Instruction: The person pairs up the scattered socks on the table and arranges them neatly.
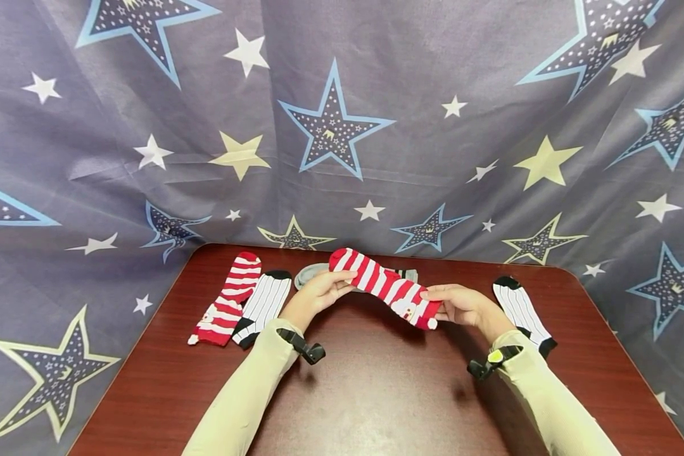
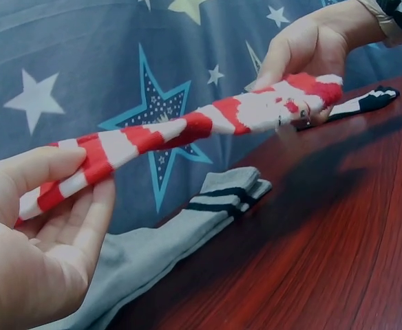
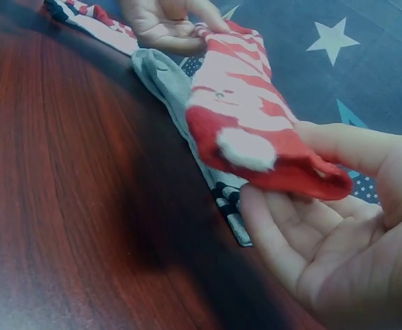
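Note:
A red-and-white striped sock [image 1: 376,278] with a white pompom hangs stretched between both hands above the table. My left hand [image 1: 319,292] pinches its toe end between thumb and fingers. At the cuff end, my right hand [image 1: 462,306] pinches the edge near the pompom [image 3: 246,149]. Behind and below the held sock lie grey socks [image 2: 187,230] with black bands at the cuff, partly hidden in the head view. Another red-and-white striped sock [image 1: 234,297] lies flat left of my left hand, beside a white sock with black lines [image 1: 266,305].
On the right, behind my right wrist, lies another white sock with black toe and cuff [image 1: 521,310], partly covered by the forearm. The brown wooden table [image 1: 365,386] ends at a star-patterned cloth [image 1: 433,158] hanging behind it and at its sides.

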Motion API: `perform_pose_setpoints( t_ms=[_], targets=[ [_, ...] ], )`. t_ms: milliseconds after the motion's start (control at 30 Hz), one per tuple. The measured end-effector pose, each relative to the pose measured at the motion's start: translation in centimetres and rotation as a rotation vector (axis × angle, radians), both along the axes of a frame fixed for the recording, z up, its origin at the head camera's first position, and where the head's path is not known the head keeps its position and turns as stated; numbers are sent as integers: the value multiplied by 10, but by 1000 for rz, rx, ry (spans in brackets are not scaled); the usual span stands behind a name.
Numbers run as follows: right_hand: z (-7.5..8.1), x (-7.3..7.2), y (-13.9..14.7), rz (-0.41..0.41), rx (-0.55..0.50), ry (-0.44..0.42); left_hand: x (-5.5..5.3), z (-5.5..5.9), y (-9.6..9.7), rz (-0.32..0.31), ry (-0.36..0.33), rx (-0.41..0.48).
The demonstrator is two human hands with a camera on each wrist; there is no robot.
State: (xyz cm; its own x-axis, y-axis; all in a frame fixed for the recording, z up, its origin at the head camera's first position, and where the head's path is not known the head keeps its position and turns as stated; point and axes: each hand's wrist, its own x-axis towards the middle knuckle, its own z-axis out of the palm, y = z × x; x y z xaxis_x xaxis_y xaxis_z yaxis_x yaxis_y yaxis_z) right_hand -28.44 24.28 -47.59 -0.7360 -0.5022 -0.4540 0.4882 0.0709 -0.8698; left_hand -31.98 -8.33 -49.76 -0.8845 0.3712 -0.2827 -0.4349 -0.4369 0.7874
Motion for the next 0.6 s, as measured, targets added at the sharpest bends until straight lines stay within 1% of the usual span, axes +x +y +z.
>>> perform_pose_setpoints(
  t_ms=[100,200,433,600],
  targets=[
    [1,-1,0,-38,-17,-14,1,-1,-5,-15,8,-8],
    [2,-1,1,-59,-38,-27,2,-2,-9,-23,12,-6],
    [3,-1,2,-86,-59,-46,2,-2,-15,-26,5,-35],
    [5,-3,4,-113,-69,-42,1,0,-17,-34,3,-34]
  ],
)
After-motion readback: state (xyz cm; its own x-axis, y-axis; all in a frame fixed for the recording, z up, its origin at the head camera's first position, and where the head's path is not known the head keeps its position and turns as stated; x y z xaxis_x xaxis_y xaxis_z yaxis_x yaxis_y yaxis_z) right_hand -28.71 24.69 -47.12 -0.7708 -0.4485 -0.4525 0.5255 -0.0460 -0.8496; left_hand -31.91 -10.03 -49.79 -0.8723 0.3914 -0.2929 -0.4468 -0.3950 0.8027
